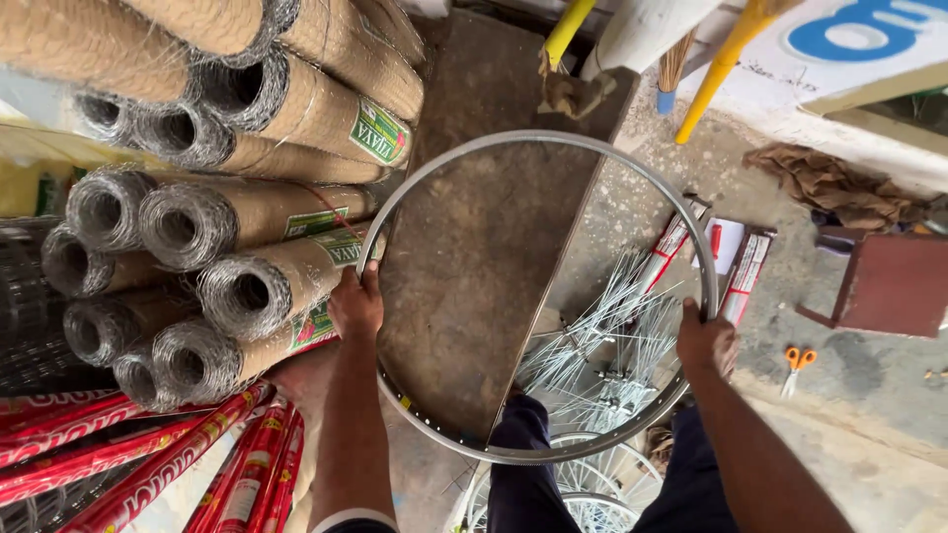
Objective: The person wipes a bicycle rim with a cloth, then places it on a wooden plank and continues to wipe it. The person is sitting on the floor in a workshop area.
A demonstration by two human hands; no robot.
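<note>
Two hands on bare wheel rim [538, 143] | left hand [355, 306] clamped at 9 o'clock | right hand [703, 341] clamped at 3 o'clock | rim faces camera, loose spokes [592, 336] below on floor

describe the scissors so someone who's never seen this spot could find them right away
Start at the big metal wheel rim that both hands hold up. Look right, past the right hand, to the bare concrete floor. The small scissors lie alone there, the only thing with orange handles.

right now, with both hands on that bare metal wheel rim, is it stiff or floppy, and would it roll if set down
Probably stiff: the rim keeps a round shape held only by the left hand and right hand. Likely light, being a thin open hoop. Set on edge, it would probably roll.
</note>
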